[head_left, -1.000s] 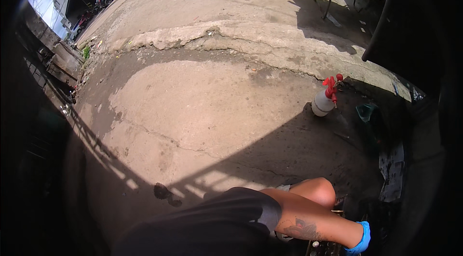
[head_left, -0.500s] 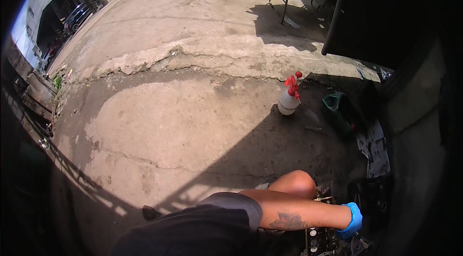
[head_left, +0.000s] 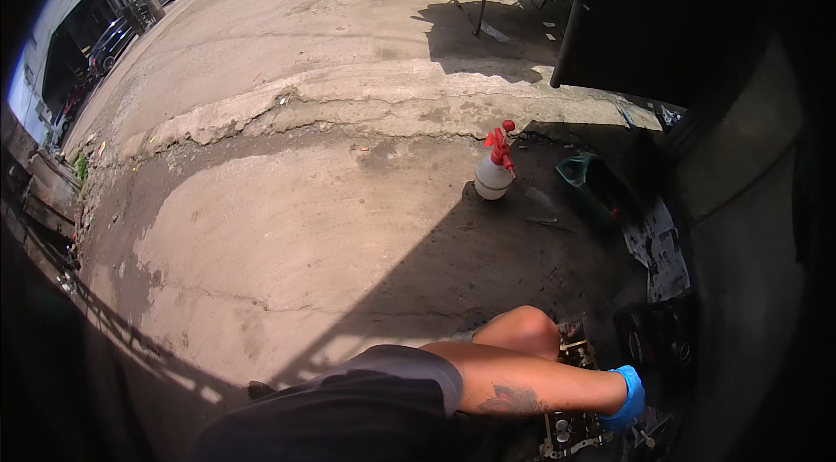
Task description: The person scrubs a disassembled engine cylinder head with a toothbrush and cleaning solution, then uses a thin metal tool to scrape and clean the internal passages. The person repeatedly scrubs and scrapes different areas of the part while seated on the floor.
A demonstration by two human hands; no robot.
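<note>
The left arm reaches out from a dark sleeve (head_left: 366, 401) at the lower edge toward three o'clock, held nearly level across the view, its tattooed forearm (head_left: 540, 388) dipping only slightly on the way to the wrist. At the end of it, between four and five o'clock from the middle of the view, is the left hand (head_left: 623, 398) in a blue glove. Past the wrist the hand drops downward and is strongly foreshortened; its fingers are out of sight, so whether they are clenched, slack or gripping something cannot be told. A bent knee (head_left: 527, 331) rises behind the forearm, at ten o'clock from the hand. A metal engine part (head_left: 566, 434) set with round discs lies under the forearm, showing on both sides of it; its lower portion sits just beside the glove at eight o'clock, though contact cannot be made out. With the hand as the centre of the dial, a black, box-like part (head_left: 655, 336) is near at one o'clock, and a printed paper sheet (head_left: 660, 257) lies beyond it between twelve and one. Farther off stand a green container (head_left: 585, 183) close to twelve and a white bottle with a red spray head (head_left: 494, 175) at eleven, both on the ground.
</note>
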